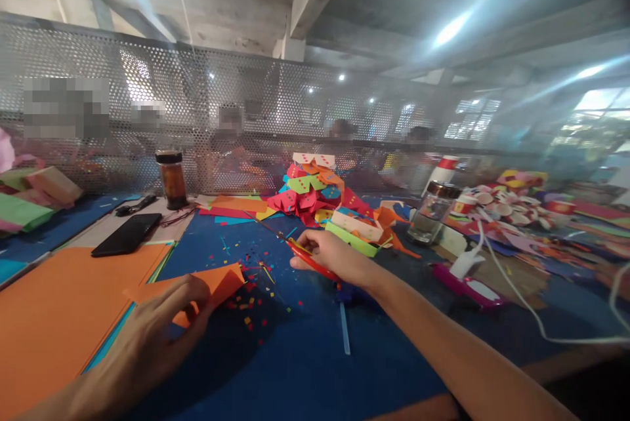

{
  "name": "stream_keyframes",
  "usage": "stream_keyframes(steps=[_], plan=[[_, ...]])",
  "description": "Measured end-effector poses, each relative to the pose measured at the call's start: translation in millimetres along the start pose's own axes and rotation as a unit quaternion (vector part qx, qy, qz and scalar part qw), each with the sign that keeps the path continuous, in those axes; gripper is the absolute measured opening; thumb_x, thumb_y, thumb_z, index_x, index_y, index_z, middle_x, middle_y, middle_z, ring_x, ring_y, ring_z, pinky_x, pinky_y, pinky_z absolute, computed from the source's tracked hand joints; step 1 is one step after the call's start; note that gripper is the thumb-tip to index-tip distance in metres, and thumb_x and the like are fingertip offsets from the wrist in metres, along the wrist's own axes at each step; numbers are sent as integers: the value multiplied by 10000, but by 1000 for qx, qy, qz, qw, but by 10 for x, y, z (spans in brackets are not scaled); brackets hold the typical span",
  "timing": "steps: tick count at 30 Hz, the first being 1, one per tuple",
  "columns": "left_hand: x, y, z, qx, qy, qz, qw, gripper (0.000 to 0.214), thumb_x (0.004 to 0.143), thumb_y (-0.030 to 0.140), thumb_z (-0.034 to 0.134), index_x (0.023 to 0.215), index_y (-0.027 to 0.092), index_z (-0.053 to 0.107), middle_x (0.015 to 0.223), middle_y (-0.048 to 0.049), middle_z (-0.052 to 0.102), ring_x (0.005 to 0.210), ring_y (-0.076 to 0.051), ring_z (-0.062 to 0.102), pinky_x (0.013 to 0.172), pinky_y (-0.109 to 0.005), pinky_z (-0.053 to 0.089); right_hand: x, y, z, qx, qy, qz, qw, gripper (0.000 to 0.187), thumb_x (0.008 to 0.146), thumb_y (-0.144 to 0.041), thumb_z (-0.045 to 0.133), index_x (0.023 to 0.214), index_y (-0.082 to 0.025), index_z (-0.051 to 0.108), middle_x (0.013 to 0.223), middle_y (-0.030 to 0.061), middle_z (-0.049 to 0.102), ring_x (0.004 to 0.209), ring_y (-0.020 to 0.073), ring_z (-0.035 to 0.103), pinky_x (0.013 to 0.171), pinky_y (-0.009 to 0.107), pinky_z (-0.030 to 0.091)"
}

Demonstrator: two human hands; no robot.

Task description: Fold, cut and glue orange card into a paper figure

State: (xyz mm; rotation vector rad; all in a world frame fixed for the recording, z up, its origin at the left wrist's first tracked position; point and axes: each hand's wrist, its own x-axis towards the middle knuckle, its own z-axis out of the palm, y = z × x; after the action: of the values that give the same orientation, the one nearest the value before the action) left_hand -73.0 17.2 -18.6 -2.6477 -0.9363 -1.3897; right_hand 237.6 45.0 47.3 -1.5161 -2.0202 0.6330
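Observation:
My left hand (170,316) is closed on a folded piece of orange paper (224,282), over the left part of the blue tabletop (305,368). In my right hand (325,257) is a pair of scissors (306,256) with orange-red handles, its blades pointing away to the upper left. The blades are apart from the orange paper. Small coloured paper scraps (251,303) lie scattered between the two hands. A stack of orange sheets (73,316) lies beneath and left of my left forearm.
A black phone (126,235) and a jar of brown liquid (172,181) stand at the left. Beyond my right hand is a heap of cut coloured paper (315,188). A glass jar (433,214), a glue gun (467,273) and its white cord lie right. Perforated metal partition (191,86) behind.

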Motion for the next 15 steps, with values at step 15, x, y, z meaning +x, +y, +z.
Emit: stream_keyframes(steps=[15], plan=[[-126,-15,125,-42,-114,90,988,173,992,206,461,1029,274,615,814,-31,737,639,-148,715,545,-188,562,-191,31,273,161,-1,41,986,210,741,-232,788,826,-196,600,701,-35,611,629,120,541,545,222,398]])
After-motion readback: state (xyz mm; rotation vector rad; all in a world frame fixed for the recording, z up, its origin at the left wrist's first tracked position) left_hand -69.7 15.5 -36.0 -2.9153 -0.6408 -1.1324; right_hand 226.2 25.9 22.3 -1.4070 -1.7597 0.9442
